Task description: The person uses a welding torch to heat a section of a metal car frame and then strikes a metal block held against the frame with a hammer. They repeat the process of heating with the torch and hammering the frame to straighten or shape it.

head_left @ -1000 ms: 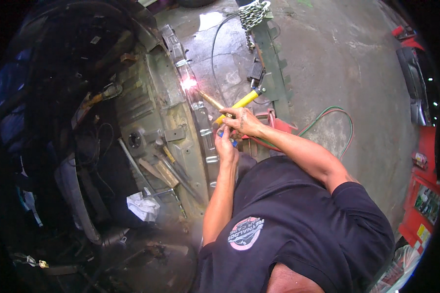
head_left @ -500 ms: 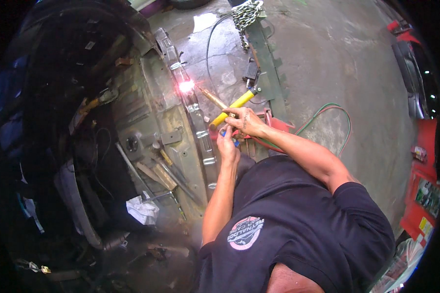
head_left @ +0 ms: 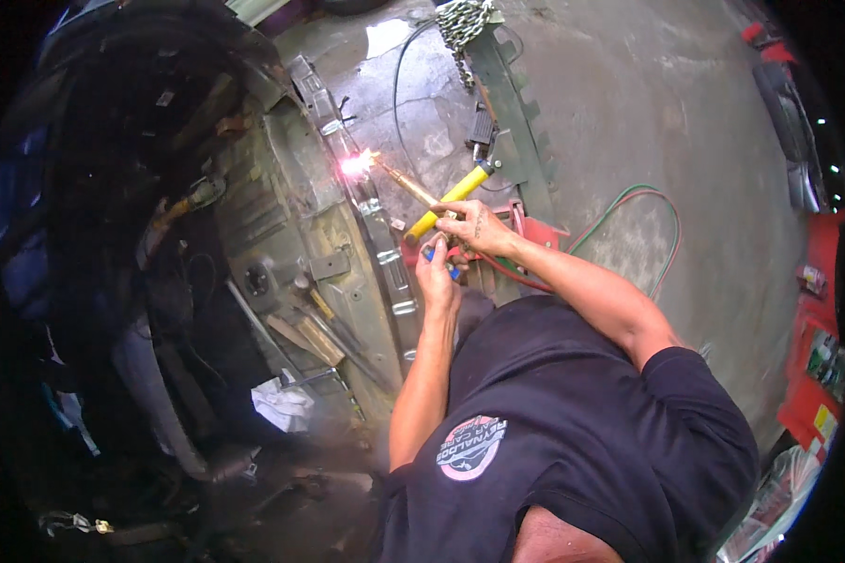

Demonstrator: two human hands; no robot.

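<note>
The floor [head_left: 685, 103] is lit brightly by daylight. The left side is left dark. A pink glare [head_left: 357, 165] is seen. Edges are bent and blackened.

Bare concrete floor [head_left: 629, 103] rightward (hoses [head_left: 648, 202] crossing)

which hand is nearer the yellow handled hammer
Right. The right hand lies right beside the lower end of the yellow-handled hammer, apparently touching it. The left hand sits below, nearer the body, apart from the handle.
</note>
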